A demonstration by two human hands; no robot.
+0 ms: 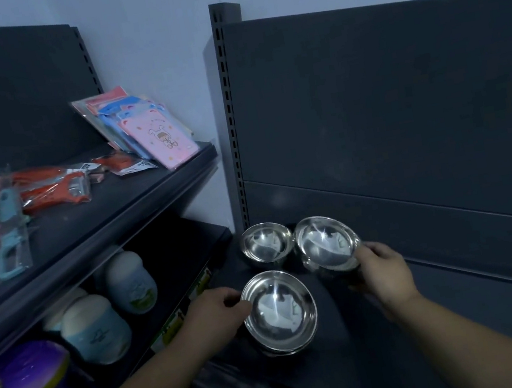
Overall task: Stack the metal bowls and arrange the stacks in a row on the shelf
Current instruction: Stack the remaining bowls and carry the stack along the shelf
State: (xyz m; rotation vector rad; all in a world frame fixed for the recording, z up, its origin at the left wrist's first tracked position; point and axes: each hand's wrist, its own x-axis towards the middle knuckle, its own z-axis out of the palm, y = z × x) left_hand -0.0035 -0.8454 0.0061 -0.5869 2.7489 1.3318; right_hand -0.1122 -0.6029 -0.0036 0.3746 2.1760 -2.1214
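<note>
Our left hand (214, 313) pinches the left rim of the near bowl stack (280, 311) on the dark shelf (388, 356). Our right hand (381, 273) grips the right side of a tilted bowl stack (328, 244). Just left of that grip, touching it, sits a third bowl stack (267, 242). Beyond our left hand, jars (95, 330) fill a lower shelf.

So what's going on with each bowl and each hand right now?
Back-left bowl stack: upright on the shelf, no hand on it.
Back-right bowl stack: tilted, gripped by the right hand.
Front bowl stack: upright on the shelf, held at its left rim.
Left hand: closed on the front stack's rim.
Right hand: closed on the back-right stack.
</note>
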